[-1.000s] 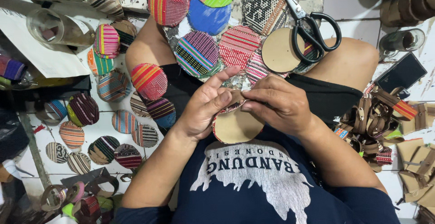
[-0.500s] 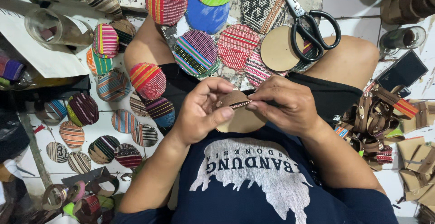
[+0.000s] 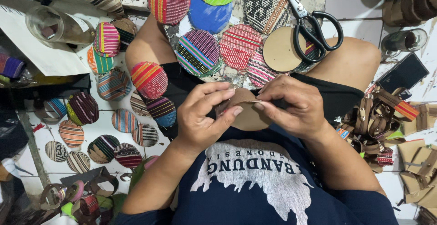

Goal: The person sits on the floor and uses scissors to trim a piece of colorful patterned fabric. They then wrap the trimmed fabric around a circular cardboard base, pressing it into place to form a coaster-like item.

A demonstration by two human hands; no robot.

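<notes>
Left hand [image 3: 200, 120] and right hand [image 3: 291, 106] pinched on brown round disc [image 3: 248, 115], apparently unfinished; many woven-covered discs [image 3: 198, 52] done, scissors [image 3: 314, 22] beside.

— How many pairs of scissors do I have in view?

— One pair of black-handled scissors [image 3: 314, 22], lying on a plain brown disc [image 3: 280, 49]. I hold a second brown disc [image 3: 248, 111] in my two hands, left hand [image 3: 205, 115] and right hand [image 3: 291, 106].

— Phones, glasses?

— One dark phone [image 3: 403, 72], one glass [image 3: 405, 40] beside it. The woven fabric rounds [image 3: 198, 52] number well over twenty; an exact count I cannot tell.
</notes>
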